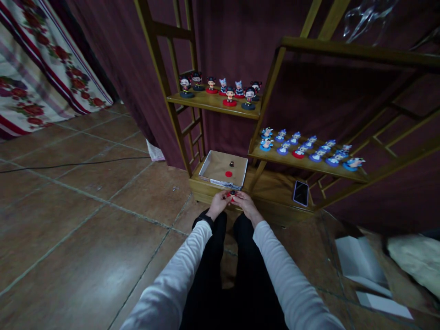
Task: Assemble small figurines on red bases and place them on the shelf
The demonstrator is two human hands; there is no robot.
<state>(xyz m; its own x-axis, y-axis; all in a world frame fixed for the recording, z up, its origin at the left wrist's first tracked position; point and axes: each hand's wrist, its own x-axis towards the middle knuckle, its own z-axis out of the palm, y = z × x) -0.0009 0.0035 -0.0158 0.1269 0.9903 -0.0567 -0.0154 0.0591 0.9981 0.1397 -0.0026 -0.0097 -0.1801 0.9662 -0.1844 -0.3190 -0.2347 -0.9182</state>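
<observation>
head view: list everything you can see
Shelving: 1, brown, centre
Curtain: 1, maroon, behind shelving
Upper figurines: 8, black, red, grey, upper left
Lower figurines: about 12, mostly bluish, right
Phone: 1, dark, bottom level
Tray: 1, white, bottom level
Disc: 1, red, in tray
Piece: 1, dark, in tray
Held figurine: 1, black and red, centre
Floor: 1, brown, below
Cable: 1, black, left
Box pieces: 2, white, right
Bundle: 1, whitish, right
Floral cloth: 1, white and red, left
Plastic: 1, clear, top right
Wristband: 1, black, left wrist
Sleeves: 2, white, below
Trousers: 1, black, bottom
Hands: 2, bare, centre
</observation>
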